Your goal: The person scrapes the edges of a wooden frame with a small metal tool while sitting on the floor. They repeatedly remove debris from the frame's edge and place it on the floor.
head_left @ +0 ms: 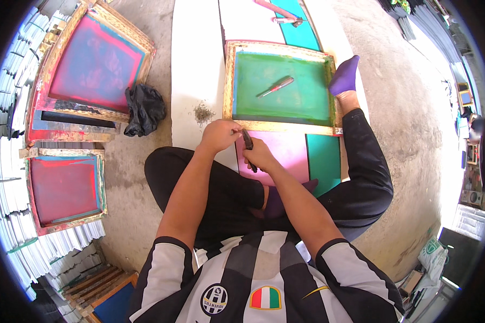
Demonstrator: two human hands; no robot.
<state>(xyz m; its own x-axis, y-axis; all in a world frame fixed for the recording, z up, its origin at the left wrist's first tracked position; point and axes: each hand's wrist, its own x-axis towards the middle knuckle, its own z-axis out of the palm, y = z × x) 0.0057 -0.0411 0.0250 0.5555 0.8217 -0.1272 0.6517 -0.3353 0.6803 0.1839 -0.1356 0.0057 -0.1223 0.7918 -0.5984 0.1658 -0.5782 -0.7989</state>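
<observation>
A wooden screen frame (281, 127) with green mesh lies in front of me on flat boards. At its near left corner my left hand (220, 135) is closed, fingertips pinched by the frame's edge; what they hold, if anything, is too small to make out. My right hand (260, 156) grips dark pliers (248, 141), whose jaws point at the same edge beside the left fingertips. On the green mesh rests a screwdriver (276, 87) with a clear reddish handle. Left of the frame is a small heap of thin metal bits, apparently staples (203, 113).
My purple-socked foot (345, 75) presses by the frame's right side. Beyond lies a hammer (285, 13). On the left are more mesh frames (67, 185), a black plastic bag (144, 110) and stacked white sheets (5, 177). A pink sheet (285, 153) lies under my right arm.
</observation>
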